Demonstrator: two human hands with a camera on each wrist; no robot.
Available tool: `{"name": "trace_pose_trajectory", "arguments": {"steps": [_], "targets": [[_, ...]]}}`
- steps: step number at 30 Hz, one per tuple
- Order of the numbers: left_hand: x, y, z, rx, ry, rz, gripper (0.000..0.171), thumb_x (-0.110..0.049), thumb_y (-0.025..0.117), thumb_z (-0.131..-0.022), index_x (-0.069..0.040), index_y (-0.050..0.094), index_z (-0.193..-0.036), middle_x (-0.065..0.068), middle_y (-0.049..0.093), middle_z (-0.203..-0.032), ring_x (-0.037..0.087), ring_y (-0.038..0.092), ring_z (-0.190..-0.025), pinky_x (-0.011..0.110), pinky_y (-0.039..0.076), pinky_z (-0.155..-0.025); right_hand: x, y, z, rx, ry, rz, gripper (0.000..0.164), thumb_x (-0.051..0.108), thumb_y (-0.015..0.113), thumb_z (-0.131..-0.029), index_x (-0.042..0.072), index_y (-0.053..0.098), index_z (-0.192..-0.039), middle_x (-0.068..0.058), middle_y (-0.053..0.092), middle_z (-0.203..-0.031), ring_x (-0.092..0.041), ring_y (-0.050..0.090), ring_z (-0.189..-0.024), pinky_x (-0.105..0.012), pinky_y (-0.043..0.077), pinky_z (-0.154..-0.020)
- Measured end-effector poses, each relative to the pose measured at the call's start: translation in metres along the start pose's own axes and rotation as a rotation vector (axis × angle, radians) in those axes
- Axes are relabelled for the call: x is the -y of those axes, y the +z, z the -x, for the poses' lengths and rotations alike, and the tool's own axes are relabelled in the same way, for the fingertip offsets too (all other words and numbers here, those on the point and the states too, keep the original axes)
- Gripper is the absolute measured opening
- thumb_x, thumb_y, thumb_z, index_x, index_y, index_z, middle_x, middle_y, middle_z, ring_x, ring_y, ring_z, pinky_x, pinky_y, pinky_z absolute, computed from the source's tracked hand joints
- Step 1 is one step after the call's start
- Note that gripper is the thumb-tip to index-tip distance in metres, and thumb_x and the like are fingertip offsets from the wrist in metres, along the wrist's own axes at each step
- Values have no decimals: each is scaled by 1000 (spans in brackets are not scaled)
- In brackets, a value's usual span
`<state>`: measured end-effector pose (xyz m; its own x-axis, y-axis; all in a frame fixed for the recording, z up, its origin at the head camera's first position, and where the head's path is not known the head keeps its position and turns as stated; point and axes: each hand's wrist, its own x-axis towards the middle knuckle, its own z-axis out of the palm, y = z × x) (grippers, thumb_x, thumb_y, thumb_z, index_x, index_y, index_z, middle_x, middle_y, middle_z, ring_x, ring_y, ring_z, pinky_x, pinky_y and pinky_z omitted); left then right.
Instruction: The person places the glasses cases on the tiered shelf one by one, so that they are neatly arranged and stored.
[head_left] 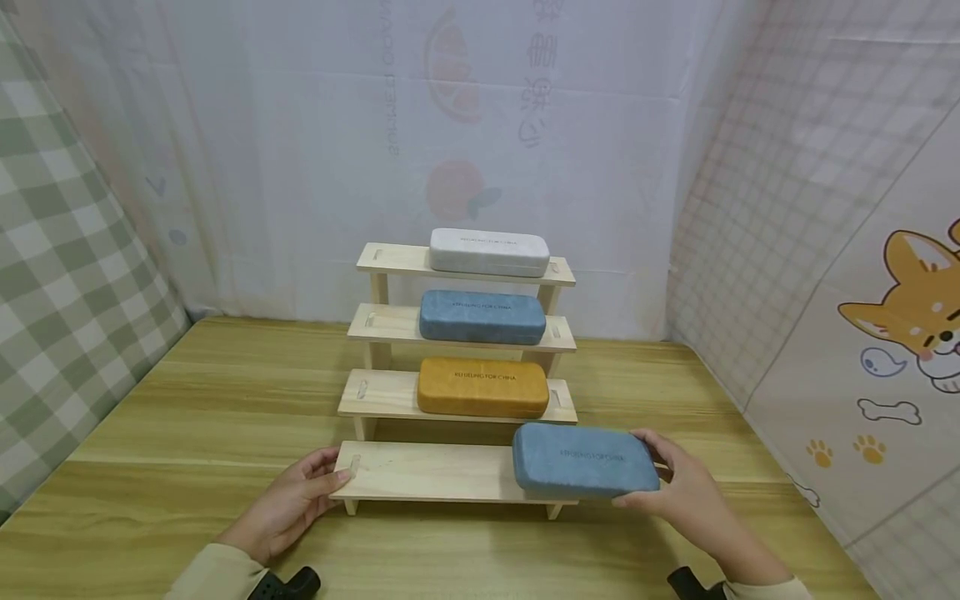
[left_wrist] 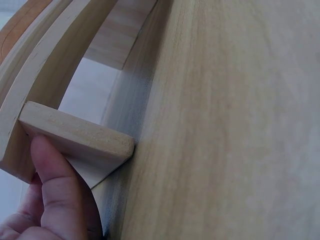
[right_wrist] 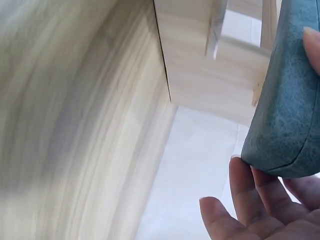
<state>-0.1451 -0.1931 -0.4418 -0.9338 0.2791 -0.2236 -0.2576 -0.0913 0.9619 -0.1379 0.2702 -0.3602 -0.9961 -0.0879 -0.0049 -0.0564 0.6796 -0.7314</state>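
A four-step wooden display stand [head_left: 420, 471] stands on the table. At the left end of its lowest step, my left hand [head_left: 296, 500] grips the board, thumb on top. In the left wrist view a fingertip touches the stand's leg [left_wrist: 80, 130] under the board. My right hand [head_left: 678, 492] holds a blue glasses case [head_left: 585, 460] by its right end, thumb in front and fingers behind. The case is over the right part of the lowest step; whether it touches the board cannot be told. In the right wrist view the case's end [right_wrist: 285, 110] is near the fingers.
Higher steps carry a mustard-yellow case [head_left: 483, 389], another blue case [head_left: 482, 318] and a white case [head_left: 489, 253] on top. The wood-grain table [head_left: 225, 400] is bordered by a pale curtain [head_left: 300, 167] behind, green checked cloth [head_left: 60, 250] at left and a dog-print cloth [head_left: 825, 333] at right.
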Motion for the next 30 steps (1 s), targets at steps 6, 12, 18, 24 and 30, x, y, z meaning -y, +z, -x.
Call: {"name": "trace_pose_trajectory", "arguments": {"steps": [6, 12, 18, 24, 30], "targets": [[0, 0, 0, 1, -1, 3, 72, -13, 54, -99, 15, 8, -146, 6, 50, -118, 11, 56, -98, 26, 49, -85, 10, 19, -3, 5, 28, -24, 93, 22, 90, -66, -4, 41, -141, -24, 51, -132, -40, 54, -116, -38, 53, -86], [1, 0, 0, 0, 3, 6, 72, -12, 54, -99, 15, 8, -146, 7, 50, -119, 10, 57, -98, 26, 49, -85, 20, 34, -8, -13, -5, -26, 90, 20, 91, -63, -5, 45, -137, -21, 54, -130, -36, 53, -118, -44, 49, -94], [0, 0, 0, 2, 7, 4, 71, -13, 54, -99, 14, 9, -146, 6, 51, -118, 11, 57, -98, 26, 50, -85, 28, 52, -11, -42, -54, -13, 88, 18, 93, -59, -5, 50, -133, -19, 55, -129, -33, 53, -116, -47, 47, -95], [0, 0, 1, 9, 10, -7, 71, -14, 54, -99, 15, 9, -146, 7, 50, -120, 11, 56, -100, 26, 49, -86, 37, 65, -11, -54, -73, -6, 84, 17, 93, -58, -1, 54, -130, -19, 53, -133, -32, 53, -117, -49, 47, -95], [-1, 0, 1, 4, 3, -5, 70, -13, 53, -99, 15, 9, -146, 8, 50, -120, 11, 56, -99, 26, 49, -86, 43, 75, -12, -68, -56, 19, 87, 19, 94, -57, 1, 54, -132, -17, 52, -136, -33, 54, -116, -48, 48, -92]]}}
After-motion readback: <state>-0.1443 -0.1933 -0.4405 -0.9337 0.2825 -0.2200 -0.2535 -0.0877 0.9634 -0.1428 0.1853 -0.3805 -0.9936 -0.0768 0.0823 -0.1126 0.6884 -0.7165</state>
